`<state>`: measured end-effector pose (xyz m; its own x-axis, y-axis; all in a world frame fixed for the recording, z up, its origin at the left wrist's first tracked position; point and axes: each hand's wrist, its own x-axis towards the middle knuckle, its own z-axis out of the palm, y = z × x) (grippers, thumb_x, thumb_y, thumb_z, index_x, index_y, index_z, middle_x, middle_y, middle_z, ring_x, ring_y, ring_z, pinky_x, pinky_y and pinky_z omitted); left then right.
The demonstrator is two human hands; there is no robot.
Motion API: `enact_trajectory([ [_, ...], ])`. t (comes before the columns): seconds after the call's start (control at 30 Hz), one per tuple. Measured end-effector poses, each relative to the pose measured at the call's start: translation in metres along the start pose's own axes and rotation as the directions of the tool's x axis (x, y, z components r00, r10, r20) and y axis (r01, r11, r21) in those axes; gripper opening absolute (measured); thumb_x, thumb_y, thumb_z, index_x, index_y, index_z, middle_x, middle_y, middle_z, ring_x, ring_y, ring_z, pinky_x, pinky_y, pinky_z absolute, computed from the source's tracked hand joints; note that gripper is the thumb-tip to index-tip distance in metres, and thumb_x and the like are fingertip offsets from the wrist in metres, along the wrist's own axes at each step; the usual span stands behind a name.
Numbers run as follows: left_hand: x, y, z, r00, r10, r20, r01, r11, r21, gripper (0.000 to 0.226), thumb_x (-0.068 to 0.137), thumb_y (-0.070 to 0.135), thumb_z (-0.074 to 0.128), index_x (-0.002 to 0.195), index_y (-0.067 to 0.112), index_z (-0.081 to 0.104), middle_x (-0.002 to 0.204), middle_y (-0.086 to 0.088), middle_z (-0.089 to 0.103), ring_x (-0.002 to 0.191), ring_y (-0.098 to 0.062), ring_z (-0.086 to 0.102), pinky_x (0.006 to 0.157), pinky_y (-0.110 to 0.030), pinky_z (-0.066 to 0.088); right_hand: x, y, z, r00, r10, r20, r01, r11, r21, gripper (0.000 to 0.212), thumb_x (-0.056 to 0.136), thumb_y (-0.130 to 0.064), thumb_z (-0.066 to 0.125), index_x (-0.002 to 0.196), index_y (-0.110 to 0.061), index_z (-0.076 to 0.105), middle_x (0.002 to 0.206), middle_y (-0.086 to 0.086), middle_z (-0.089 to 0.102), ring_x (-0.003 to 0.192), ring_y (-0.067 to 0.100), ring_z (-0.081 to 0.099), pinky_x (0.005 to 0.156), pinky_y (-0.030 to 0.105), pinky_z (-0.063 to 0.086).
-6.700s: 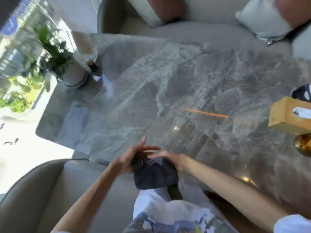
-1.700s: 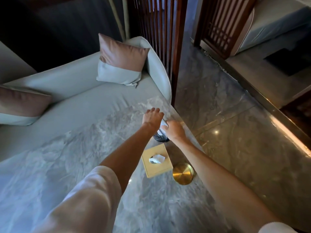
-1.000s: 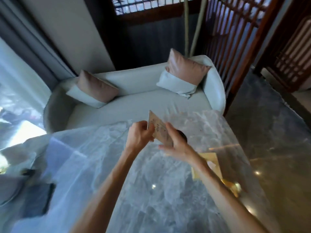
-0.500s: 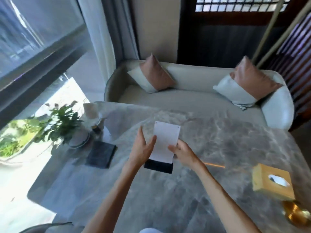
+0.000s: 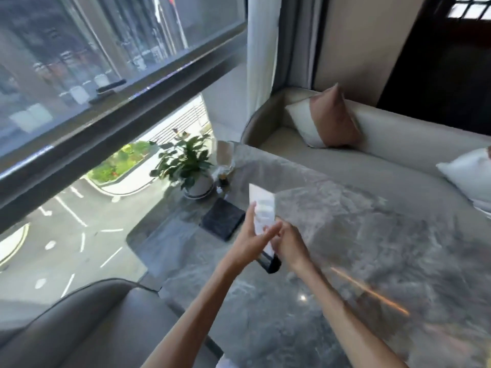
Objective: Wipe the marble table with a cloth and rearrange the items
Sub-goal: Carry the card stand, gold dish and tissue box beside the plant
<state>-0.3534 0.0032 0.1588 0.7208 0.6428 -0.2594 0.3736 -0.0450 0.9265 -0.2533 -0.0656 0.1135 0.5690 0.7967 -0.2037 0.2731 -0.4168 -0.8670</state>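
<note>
I logged: right hand (image 5: 289,245) gripped the card stand (image 5: 261,208) near its dark base. Left hand (image 5: 249,241), fingers straight, steadied it above the surface (image 5: 345,235), likely keeping it upright for placing.

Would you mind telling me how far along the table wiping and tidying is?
Wiping looks finished: the dark folded cloth lies set aside on the grey marble table beside the potted green plant. In hand: the right hand grips the white card sign with black base, the left hand steadying it with straight fingers. Left: setting it down in its place.
</note>
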Motion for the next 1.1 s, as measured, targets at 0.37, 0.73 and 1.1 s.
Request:
enact_trajectory([
  [0.37, 0.028, -0.1, -0.172, 0.98, -0.136, -0.146, 0.107, 0.976, -0.188, 0.022, 0.101, 0.023, 0.047, 0.113, 0.012, 0.061, 0.111, -0.01, 0.071, 0.102, -0.027, 0.068, 0.089, -0.041, 0.055, 0.059, -0.032, 0.132, 0.977, -0.113, 0.182, 0.091, 0.988, 0.124, 0.043, 0.092, -0.01, 0.058, 0.132, -0.024, 0.057, 0.135, -0.007, 0.056, 0.126, 0.008, 0.053, 0.105, 0.032, 0.047],
  [0.73, 0.096, -0.205, -0.322, 0.973, -0.213, -0.087, 0.174, 0.928, -0.329, 0.018, 0.098, 0.014, 0.054, 0.095, 0.009, 0.072, 0.107, -0.01, 0.075, 0.095, -0.021, 0.069, 0.079, -0.029, 0.056, 0.201, -0.03, 0.305, 0.911, 0.204, 0.359, -0.222, 0.975, 0.009, 0.022, 0.08, -0.018, 0.074, 0.089, -0.038, 0.071, 0.1, -0.007, 0.076, 0.097, 0.01, 0.069, 0.095, 0.043, 0.053],
  [1.1, 0.158, -0.246, -0.393, 0.998, -0.017, -0.058, 0.004, 0.973, -0.23, 0.023, 0.096, 0.012, 0.061, 0.117, 0.01, 0.069, 0.116, -0.003, 0.072, 0.107, -0.016, 0.067, 0.088, -0.024, 0.052, 0.306, -0.033, 0.368, 0.935, 0.082, 0.345, -0.083, 0.996, -0.012, 0.013, 0.083, -0.015, 0.069, 0.085, -0.028, 0.07, 0.096, -0.003, 0.073, 0.097, 0.025, 0.068, 0.093, 0.049, 0.05],
])
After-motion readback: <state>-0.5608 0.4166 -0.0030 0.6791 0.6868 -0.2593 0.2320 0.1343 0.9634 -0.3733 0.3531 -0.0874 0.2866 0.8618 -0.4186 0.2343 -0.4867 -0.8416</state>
